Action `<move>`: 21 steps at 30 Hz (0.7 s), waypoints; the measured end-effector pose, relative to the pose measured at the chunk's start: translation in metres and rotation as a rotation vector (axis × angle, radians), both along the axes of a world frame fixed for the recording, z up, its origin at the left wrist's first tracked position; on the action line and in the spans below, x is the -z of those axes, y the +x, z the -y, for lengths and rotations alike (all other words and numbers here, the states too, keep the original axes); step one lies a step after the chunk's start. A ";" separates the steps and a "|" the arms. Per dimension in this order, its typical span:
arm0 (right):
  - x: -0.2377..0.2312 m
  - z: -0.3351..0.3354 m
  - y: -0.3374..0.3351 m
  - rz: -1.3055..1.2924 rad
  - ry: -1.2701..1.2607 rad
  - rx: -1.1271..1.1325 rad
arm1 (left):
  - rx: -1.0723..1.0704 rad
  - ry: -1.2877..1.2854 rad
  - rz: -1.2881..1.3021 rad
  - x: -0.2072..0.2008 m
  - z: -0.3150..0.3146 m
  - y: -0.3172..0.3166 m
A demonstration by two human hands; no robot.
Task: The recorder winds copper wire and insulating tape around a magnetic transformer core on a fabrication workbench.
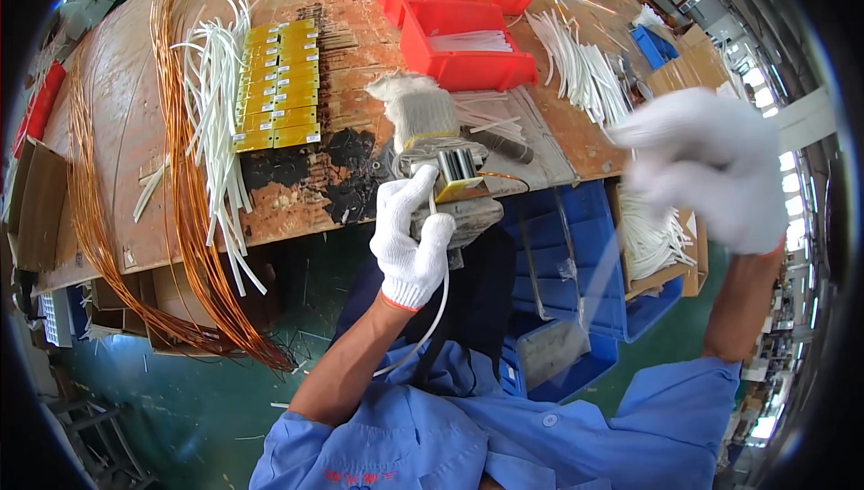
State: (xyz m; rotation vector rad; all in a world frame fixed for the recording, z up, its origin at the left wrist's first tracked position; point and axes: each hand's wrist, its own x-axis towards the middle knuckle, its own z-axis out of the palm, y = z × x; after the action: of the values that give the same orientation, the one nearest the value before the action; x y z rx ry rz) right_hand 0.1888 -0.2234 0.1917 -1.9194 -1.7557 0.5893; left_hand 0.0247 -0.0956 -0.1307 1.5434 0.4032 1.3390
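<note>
My left hand [409, 242], in a white knitted glove, is closed at the table's front edge. Finger and thumb pinch a thin white tube [443, 296], which curves down toward my lap. Against the fingertips is a small part with dark upright cylinders [458, 167] on a yellow plate [459, 189]. A copper wire [506, 175] sticks out to its right. Under and behind this part is a cloth-wrapped holder [432, 143]. My right hand [706, 166], gloved too, is raised off to the right and smeared by motion. Whether its fingers hold anything is unclear.
Yellow boards [279, 85] lie in rows at left, beside white tubes [216, 103] and long copper wire bundles [171, 121]. Red bins [468, 71] stand at the back. More white tubes [585, 67] lie at right. Blue crates [567, 256] sit below the table edge.
</note>
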 end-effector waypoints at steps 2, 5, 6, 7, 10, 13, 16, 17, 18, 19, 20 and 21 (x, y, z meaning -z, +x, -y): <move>0.035 -0.025 -0.015 0.037 0.098 -0.099 | 0.019 0.025 0.020 0.003 -0.005 -0.001; 0.083 -0.054 -0.022 0.299 0.330 -0.163 | 0.070 0.011 0.010 -0.003 -0.006 -0.001; 0.094 -0.057 -0.020 0.405 0.365 -0.173 | 0.088 -0.015 -0.012 -0.004 -0.004 -0.002; 0.104 -0.059 -0.018 0.391 0.386 -0.173 | 0.099 -0.041 -0.042 -0.003 -0.003 -0.004; 0.118 -0.064 -0.015 0.386 0.446 -0.190 | 0.061 0.006 -0.084 -0.007 -0.002 -0.002; 0.127 -0.064 -0.016 0.422 0.492 -0.215 | 0.010 -0.014 -0.102 -0.008 -0.001 -0.003; 0.140 -0.060 -0.016 0.403 0.534 -0.188 | 0.013 -0.023 -0.127 -0.014 0.003 -0.004; 0.144 -0.060 -0.017 0.390 0.564 -0.177 | 0.010 -0.043 -0.139 -0.013 0.003 -0.003; 0.146 -0.059 -0.017 0.377 0.593 -0.166 | 0.007 -0.063 -0.151 -0.012 0.004 -0.001; 0.147 -0.058 -0.016 0.402 0.585 -0.172 | 0.004 -0.080 -0.164 -0.011 0.005 -0.001; 0.147 -0.057 -0.016 0.428 0.576 -0.177 | 0.031 -0.124 -0.145 -0.011 0.006 -0.001; 0.148 -0.056 -0.015 0.454 0.567 -0.181 | 0.059 -0.167 -0.127 -0.011 0.006 -0.002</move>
State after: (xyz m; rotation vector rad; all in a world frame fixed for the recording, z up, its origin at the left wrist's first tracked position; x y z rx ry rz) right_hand 0.1739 -0.1673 0.0438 -1.5694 -2.0919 -0.3039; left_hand 0.0223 -0.1021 -0.1192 1.4930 0.5314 1.1362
